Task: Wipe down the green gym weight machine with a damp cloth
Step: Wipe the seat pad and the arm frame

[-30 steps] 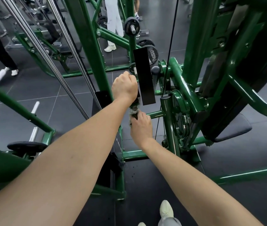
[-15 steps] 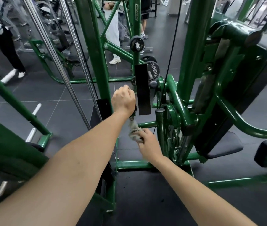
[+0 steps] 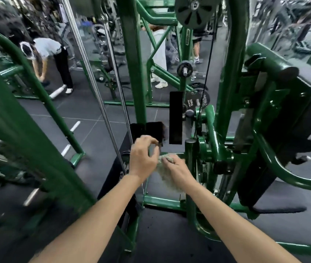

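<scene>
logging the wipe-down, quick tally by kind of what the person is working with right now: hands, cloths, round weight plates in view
hands: 2, left hand and right hand
cloths: 1, the cloth
weight plates: 2, small weight plate and 20kg weight plate
total: 5

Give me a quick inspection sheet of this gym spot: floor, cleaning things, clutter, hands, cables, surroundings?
Surface: dark tiled floor.
Job's things: green machine frame; pale cloth, bunched.
Clutter: 20 kg plate racked behind.
Grippers: right hand grips the cloth; left hand, fingers curled, touching the cloth's edge.
Cables: black cable running down from the pulley.
Surroundings: a person bending at left; other machines, blurred.
</scene>
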`<state>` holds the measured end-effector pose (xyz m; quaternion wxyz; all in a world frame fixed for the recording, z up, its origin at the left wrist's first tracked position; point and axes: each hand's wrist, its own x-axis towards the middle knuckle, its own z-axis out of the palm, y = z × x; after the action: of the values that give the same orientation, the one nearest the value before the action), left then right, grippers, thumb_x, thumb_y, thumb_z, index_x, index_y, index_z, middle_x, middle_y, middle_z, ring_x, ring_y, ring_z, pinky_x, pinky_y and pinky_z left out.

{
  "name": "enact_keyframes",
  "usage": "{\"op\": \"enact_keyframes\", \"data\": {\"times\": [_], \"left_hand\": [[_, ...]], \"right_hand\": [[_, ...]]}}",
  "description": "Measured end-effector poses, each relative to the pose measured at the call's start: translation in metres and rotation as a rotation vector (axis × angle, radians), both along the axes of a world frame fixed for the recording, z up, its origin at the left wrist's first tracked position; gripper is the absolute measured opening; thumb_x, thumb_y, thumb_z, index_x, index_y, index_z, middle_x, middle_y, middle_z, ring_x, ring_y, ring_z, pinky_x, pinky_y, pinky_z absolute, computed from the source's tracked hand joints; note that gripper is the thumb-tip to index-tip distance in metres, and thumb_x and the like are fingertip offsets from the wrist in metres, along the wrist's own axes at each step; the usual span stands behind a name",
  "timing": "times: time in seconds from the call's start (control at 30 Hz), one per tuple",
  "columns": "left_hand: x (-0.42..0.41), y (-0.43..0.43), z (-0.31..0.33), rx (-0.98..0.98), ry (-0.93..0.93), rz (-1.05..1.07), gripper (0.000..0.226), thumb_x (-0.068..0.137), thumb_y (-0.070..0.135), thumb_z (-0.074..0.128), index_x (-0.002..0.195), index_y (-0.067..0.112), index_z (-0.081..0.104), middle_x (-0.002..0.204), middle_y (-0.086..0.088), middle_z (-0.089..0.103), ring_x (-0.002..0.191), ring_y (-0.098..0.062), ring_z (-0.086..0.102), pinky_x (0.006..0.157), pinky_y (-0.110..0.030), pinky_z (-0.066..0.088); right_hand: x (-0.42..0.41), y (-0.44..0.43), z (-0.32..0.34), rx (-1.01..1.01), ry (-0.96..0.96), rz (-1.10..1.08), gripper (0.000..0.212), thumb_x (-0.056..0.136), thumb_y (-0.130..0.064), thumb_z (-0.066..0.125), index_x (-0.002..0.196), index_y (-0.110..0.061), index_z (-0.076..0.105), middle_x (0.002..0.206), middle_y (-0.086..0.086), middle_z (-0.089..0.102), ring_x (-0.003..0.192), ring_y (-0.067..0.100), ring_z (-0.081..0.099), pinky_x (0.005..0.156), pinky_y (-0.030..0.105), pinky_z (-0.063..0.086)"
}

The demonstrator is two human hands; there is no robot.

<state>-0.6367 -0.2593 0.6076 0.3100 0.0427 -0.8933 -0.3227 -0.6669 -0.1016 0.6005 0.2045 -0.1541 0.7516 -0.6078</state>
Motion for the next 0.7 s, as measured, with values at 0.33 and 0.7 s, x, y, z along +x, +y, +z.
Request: {"op": "enact_keyframes", "data": {"times": [0.33,0.7], "left_hand": [[0.112,-0.007,-0.005,0.620,-0.425,-0.083,0.023,0.095,0.032,0.077,0.113,0.018,0.076,0.101,0.000,0.079,0.099,-0.017,0.075,0.090,-0.034,0.060],[0.204,0.013,0.013,1.163,-0.354,0.170,0.030,0.108,0.032,0.054,0.126,0.018,0.073,0.120,-0.002,0.077,0.115,-0.018,0.072,0.101,-0.036,0.053]], "right_hand": [[0.021,-0.016,0.018,0.013,0.067,0.155,0.010,0.096,-0.034,0.073,0.093,-0.026,0.079,0.090,-0.008,0.078,0.090,0.012,0.073,0.085,0.038,0.061],[0.051,-0.039,0.031,0.213,0.183,0.352,0.036,0.081,-0.065,0.076,0.096,-0.032,0.075,0.087,-0.016,0.075,0.083,0.002,0.070,0.077,0.028,0.058]]}}
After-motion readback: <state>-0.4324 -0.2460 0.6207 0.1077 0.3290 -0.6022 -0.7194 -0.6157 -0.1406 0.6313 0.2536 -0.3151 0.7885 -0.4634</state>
